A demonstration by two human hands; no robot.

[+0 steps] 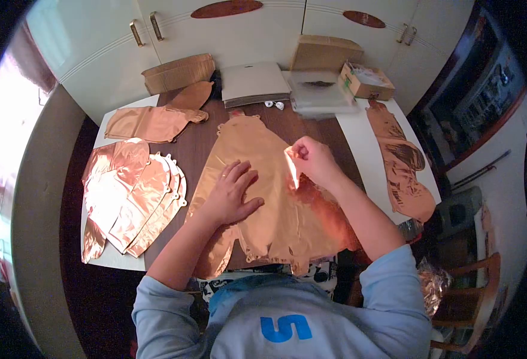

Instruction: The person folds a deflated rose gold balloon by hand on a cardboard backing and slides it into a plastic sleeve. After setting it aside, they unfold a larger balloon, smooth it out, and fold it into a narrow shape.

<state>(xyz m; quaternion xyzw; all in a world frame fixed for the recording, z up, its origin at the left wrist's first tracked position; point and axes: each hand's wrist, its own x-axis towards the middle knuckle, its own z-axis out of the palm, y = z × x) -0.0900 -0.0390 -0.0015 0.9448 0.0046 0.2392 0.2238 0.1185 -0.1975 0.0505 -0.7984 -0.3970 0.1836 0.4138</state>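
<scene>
A large copper-coloured foil sheet [257,155], shaped with small tabs at its edges, lies flat on the dark middle of the table. My left hand [233,194] rests on it with fingers spread and palm down. At the sheet's right edge my right hand [311,158] is closed in a pinch on a bright, folded-up bit of that edge. Below the right forearm the foil looks reddish and shiny. The sheet's lower end hangs at the table's front edge, close to my body.
Stacked foil pieces [132,191] lie at the left, with another foil piece [144,122] behind them. A long foil piece [395,161] lies at the right. Along the back stand a grey stack [254,84], a clear plastic container [320,96] and a small box [368,84].
</scene>
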